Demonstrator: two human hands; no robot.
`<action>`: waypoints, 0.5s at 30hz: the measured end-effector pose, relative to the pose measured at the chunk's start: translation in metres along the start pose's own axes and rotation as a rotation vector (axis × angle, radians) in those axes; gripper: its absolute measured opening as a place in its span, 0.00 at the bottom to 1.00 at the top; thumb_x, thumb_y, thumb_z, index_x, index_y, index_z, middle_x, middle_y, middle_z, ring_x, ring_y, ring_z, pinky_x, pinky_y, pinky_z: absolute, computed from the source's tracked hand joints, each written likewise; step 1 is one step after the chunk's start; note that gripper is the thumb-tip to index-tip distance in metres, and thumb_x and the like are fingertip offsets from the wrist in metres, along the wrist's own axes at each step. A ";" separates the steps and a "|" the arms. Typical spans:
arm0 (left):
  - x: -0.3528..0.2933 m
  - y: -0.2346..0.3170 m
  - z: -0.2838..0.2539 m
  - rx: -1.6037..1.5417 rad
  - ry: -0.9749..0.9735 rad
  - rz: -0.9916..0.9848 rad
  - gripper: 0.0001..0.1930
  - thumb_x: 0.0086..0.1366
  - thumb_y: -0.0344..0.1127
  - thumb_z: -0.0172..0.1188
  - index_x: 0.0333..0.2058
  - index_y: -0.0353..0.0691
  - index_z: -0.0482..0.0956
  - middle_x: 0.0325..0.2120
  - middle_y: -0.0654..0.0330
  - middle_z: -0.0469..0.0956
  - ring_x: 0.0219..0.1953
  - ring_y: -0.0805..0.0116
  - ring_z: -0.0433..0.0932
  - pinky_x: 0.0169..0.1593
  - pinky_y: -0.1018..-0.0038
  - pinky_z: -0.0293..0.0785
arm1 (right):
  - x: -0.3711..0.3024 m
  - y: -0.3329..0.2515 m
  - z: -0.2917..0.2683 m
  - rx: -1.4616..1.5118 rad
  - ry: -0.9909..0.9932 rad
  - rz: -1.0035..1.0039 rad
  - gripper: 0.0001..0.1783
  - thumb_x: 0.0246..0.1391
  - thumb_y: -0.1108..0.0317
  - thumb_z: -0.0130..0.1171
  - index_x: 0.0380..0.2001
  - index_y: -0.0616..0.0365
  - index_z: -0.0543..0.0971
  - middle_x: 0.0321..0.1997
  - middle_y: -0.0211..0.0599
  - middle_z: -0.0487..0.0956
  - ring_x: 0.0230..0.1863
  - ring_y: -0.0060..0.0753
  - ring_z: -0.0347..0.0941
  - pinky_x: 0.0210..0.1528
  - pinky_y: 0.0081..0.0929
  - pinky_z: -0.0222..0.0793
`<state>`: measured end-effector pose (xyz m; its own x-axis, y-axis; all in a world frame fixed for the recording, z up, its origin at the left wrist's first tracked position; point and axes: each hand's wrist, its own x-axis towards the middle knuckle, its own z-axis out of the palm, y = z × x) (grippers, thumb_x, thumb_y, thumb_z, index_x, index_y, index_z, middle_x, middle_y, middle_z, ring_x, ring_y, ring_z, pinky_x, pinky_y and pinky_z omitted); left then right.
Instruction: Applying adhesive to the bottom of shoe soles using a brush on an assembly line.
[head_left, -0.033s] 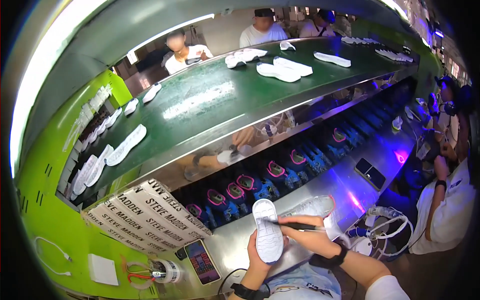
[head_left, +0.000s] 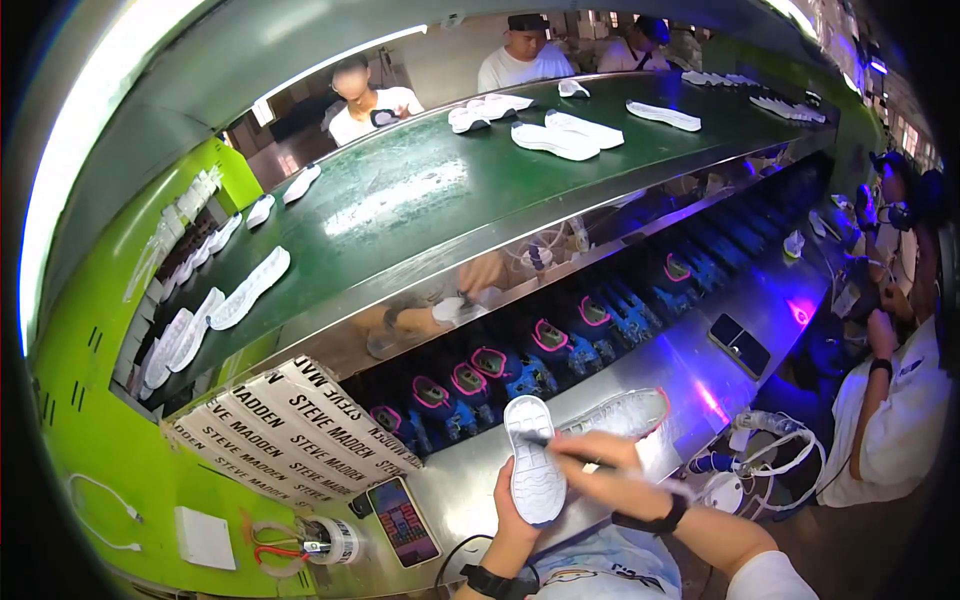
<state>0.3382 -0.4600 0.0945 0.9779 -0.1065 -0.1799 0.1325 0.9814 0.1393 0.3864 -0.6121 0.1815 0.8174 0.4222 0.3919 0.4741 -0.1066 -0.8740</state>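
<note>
Grasping white shoe sole [head_left: 540, 482] in left fingers [head_left: 505, 488]; holding dark tool [head_left: 533, 438] over patterned face with right fingers [head_left: 598, 446].

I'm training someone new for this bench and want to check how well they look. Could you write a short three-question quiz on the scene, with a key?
1. True or false: the left hand holds a white sole while the right hand holds a dark tool.
2. Multiple choice: what colour is the long raised surface with loose soles lying on it? A) blue; B) green; C) red.
3. Fill the gap: the phone with the lit screen lies to the person's ____ of the white sole.

Key: 1. True. 2. B. 3. Left.
</note>
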 end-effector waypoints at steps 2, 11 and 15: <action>0.007 0.001 0.000 -0.256 -0.196 -0.005 0.33 0.63 0.48 0.47 0.62 0.35 0.56 0.57 0.47 0.65 0.56 0.49 0.67 0.59 0.55 0.65 | -0.012 -0.012 0.013 0.076 -0.263 -0.029 0.13 0.50 0.72 0.63 0.41 0.59 0.81 0.41 0.41 0.82 0.43 0.29 0.79 0.48 0.24 0.71; 0.017 0.026 0.023 0.007 -0.095 0.001 0.36 0.62 0.52 0.46 0.60 0.28 0.57 0.51 0.45 0.70 0.48 0.53 0.73 0.54 0.61 0.70 | 0.009 -0.019 -0.010 0.558 -0.442 0.494 0.11 0.58 0.64 0.57 0.35 0.59 0.83 0.26 0.33 0.81 0.27 0.19 0.77 0.34 0.16 0.72; 0.032 0.044 0.022 0.138 -0.230 -0.228 0.35 0.60 0.48 0.50 0.59 0.26 0.59 0.53 0.42 0.69 0.48 0.47 0.73 0.53 0.56 0.72 | 0.017 -0.017 -0.032 0.334 -0.802 0.554 0.10 0.59 0.67 0.54 0.34 0.60 0.82 0.26 0.32 0.81 0.27 0.19 0.78 0.33 0.18 0.72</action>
<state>0.3790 -0.4242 0.1166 0.9293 -0.3692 0.0000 0.3571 0.8988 0.2542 0.4027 -0.6319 0.2118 0.3762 0.8799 -0.2902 -0.1180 -0.2651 -0.9570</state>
